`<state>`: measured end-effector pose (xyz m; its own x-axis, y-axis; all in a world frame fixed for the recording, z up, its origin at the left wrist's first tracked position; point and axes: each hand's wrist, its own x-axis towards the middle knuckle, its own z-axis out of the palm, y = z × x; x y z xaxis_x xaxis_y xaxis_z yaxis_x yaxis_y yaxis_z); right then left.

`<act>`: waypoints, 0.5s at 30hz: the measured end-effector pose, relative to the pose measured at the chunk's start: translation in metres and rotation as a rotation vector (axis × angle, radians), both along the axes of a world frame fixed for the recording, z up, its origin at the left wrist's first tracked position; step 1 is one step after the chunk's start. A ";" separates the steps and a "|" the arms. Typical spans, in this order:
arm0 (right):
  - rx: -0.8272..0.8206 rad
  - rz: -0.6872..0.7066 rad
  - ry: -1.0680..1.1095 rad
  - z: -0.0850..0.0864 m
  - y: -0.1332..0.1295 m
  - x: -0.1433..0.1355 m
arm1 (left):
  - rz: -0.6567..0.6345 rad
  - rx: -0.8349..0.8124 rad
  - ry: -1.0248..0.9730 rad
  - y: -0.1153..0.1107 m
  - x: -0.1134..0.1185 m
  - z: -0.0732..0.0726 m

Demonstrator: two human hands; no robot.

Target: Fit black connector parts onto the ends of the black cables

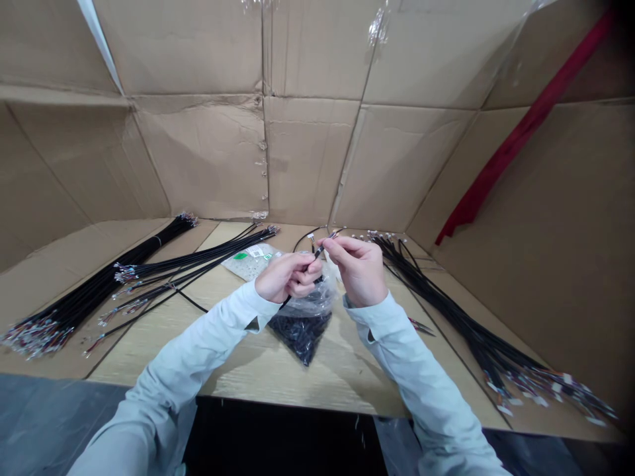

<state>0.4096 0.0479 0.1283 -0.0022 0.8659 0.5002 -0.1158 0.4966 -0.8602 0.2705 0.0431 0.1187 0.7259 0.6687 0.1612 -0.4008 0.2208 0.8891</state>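
Observation:
Both hands meet above the middle of the table. My left hand (292, 274) is closed round a black cable (318, 252) near its end. At the tip of that cable, my right hand (358, 264) pinches with thumb and forefinger, at the thin coloured wires; what exactly sits between those fingertips is too small to make out. Below the hands lies a clear plastic bag (302, 334) full of small black pieces. Behind my left hand rests another clear bag (248, 261) with pale small parts and a green label. A white connector (311, 236) on wires shows just beyond the fingers.
Bundles of black cables lie at the left (114, 271), left of centre (213, 250) and right (446, 314), with coloured wire ends. Pliers or snips (421, 326) lie right of my right wrist. Cardboard walls (312, 158) enclose the table's back and sides; a red strip (526, 132) hangs at right.

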 end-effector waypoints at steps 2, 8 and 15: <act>-0.010 0.013 0.016 0.001 0.000 0.000 | 0.038 0.032 -0.008 -0.001 0.000 -0.001; -0.014 0.035 0.020 -0.001 -0.002 0.000 | 0.090 0.060 -0.009 -0.007 -0.001 0.000; 0.047 -0.010 -0.013 -0.007 -0.007 -0.004 | 0.059 0.048 -0.024 -0.012 -0.001 0.005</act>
